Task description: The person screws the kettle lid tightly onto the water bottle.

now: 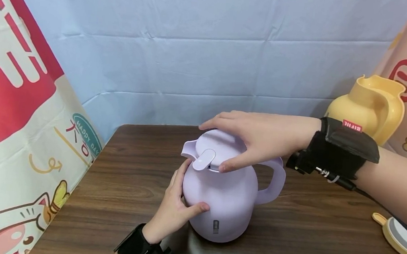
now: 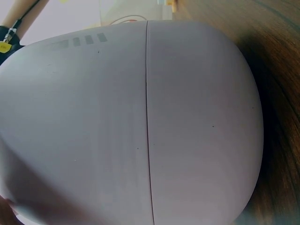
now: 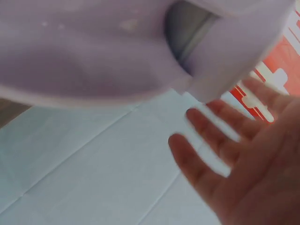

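A lilac thermos jug (image 1: 224, 201) stands upright on the wooden table, its spout to the left and its handle (image 1: 275, 181) to the right. My left hand (image 1: 172, 209) rests against the jug's left side, thumb across the front and fingers extended up along the body. Over the round lid (image 1: 220, 142) lies my right hand (image 1: 257, 135), with its thumb at the lid's front edge near the small lever (image 1: 204, 159). In the right wrist view, the fingers (image 3: 197, 164) of that hand are spread and nearly straight beside the lilac plastic. Seen from the left wrist, the jug body (image 2: 140, 122) fills most of the view.
A yellow jug (image 1: 369, 103) with an open top stands at the back right, partly behind my right forearm. Near the right edge lies a round yellow-rimmed piece (image 1: 385, 227) with a small tab. Light blue cloth (image 1: 194, 61) hangs behind the table, with printed cloths at both sides.
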Available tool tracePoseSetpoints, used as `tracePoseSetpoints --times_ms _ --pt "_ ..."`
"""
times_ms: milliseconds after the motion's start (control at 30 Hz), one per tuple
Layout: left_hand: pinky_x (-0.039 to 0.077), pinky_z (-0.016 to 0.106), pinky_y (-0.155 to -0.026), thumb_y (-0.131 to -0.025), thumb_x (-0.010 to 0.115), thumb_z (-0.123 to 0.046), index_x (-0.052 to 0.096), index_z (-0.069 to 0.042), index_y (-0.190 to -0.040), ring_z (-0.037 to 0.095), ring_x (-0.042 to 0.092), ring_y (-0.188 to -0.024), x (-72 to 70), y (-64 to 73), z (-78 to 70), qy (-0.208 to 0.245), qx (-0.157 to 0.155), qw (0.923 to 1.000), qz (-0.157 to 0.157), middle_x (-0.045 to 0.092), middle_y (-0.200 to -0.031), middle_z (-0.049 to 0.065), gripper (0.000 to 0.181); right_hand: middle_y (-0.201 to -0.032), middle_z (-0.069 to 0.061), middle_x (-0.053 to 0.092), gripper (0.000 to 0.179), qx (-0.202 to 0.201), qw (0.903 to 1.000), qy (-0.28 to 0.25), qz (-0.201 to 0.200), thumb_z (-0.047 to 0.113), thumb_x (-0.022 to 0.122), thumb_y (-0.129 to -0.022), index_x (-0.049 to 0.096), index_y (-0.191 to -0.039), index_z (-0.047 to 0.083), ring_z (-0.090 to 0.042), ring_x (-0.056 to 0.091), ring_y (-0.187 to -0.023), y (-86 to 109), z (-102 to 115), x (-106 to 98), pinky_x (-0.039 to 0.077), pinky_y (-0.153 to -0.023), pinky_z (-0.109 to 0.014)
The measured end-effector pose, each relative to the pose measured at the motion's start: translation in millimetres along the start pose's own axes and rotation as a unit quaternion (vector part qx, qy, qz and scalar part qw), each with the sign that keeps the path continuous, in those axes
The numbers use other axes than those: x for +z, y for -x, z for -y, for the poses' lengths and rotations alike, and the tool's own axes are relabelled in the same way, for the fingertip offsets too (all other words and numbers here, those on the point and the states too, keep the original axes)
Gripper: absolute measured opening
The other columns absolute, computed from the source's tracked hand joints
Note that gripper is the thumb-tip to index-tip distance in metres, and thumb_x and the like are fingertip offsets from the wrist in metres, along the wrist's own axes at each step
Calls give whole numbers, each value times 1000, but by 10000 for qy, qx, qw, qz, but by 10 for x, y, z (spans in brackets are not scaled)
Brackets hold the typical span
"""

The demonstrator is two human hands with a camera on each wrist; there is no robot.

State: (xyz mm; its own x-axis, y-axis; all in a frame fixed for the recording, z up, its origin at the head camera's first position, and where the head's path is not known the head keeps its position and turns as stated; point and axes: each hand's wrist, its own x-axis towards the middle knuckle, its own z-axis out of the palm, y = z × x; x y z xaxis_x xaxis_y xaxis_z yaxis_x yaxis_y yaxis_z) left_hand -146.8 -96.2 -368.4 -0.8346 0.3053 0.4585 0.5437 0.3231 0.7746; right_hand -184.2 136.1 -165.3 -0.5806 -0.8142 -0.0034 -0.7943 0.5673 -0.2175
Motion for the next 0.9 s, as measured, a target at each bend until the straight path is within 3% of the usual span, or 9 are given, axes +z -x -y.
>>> tracePoseSetpoints --times_ms 133,267,467,633,800,900 --pt "44 41 -92 -72 66 -68 16 -30 -152 19 43 -120 1 0 -2 25 -13 10000 28 38 -139 -1 101 -150 15 24 69 -184 9968 -633 462 37 66 -85 33 -145 37 -7 22 -137 22 1 -39 30 -105 -39" --pt "44 42 -91 -72 66 -68 15 -30 -152 20 44 -120 0 3 -8 63 -42 10000 43 37 -139 -1 102 -151 11 26 66 -238 9950 -786 568 22 64 -82 41 -142 34 -11 22 -138 31 6 -42 31 -104 -41" --pt "43 41 -92 -74 67 -66 12 -27 -153 20 44 -121 0 -1 6 105 13 9999 63 34 -142 -1 104 -133 14 43 56 -275 9984 -453 216 39 69 -84 49 -136 30 -8 39 -122 5 -1 -22 36 -99 -37" --pt "43 42 -93 -73 67 -66 13 -29 -152 19 44 -120 2 2 6 52 1 10000 46 35 -141 -2 102 -116 17 47 51 -212 9994 -220 -146 54 67 -82 52 -127 34 -6 45 -106 -34 0 30 42 -89 -32" --pt "44 42 -92 -73 67 -66 14 -30 -152 19 44 -121 6 5 2 68 -21 10000 32 36 -140 -1 102 -113 18 46 52 -17 9995 -175 -250 61 65 -80 51 -123 36 -5 46 -101 -47 -8 68 43 -85 -29" --pt "44 41 -92 -73 67 -66 14 -30 -152 19 44 -120 7 3 6 106 -12 9999 43 37 -139 -1 101 -116 19 45 53 -58 9994 -305 -168 57 66 -81 49 -126 36 -4 46 -104 -37 -18 69 43 -86 -29"
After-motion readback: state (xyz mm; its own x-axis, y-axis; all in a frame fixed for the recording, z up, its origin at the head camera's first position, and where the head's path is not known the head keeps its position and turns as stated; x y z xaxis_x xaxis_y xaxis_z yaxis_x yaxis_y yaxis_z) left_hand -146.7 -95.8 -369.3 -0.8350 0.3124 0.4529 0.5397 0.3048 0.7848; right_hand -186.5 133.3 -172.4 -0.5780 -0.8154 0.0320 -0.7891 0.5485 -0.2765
